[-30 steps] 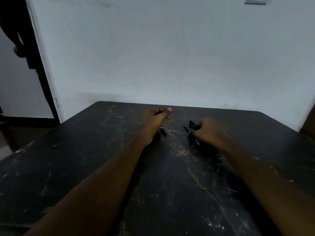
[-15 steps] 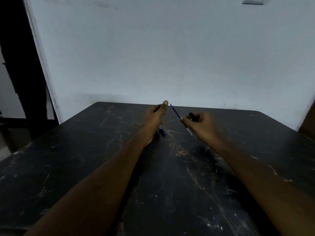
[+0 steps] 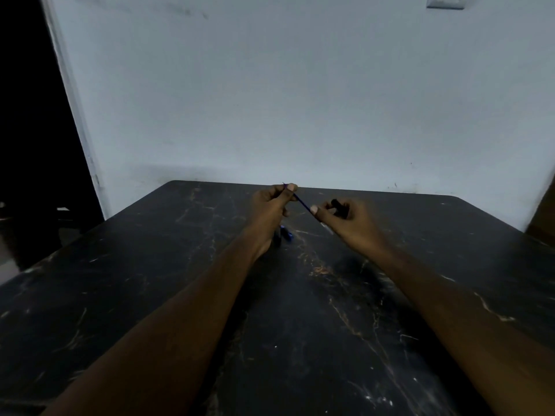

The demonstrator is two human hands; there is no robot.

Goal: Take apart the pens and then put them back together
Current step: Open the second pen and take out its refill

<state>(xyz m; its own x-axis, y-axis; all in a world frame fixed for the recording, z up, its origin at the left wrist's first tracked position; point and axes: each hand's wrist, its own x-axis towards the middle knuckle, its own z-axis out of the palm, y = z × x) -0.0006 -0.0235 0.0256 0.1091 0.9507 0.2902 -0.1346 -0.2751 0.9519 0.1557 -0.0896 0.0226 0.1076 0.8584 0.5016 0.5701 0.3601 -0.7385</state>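
A dark doorway point(image 3: 33, 115) fills the far left, beside a pale wall point(image 3: 300, 100) with a switch plate point(image 3: 445, 1) at its top right. Below lies a black marbled tabletop point(image 3: 150, 280) with tan veins. The left hand point(image 3: 270, 210) is raised over the far middle of it, its fingers point(image 3: 289, 187) pinched on the upper end of a thin blue pen refill point(image 3: 300, 201). Under that hand a blue pen part point(image 3: 286, 234) lies on the tabletop. The refill slants down to the right into the right hand point(image 3: 348, 223), whose thumb and forefinger pinch its lower end; a black pen piece point(image 3: 338, 205) is curled inside the other fingers. The clear pen barrel point(image 3: 327, 228) pokes out below this hand, blurred.
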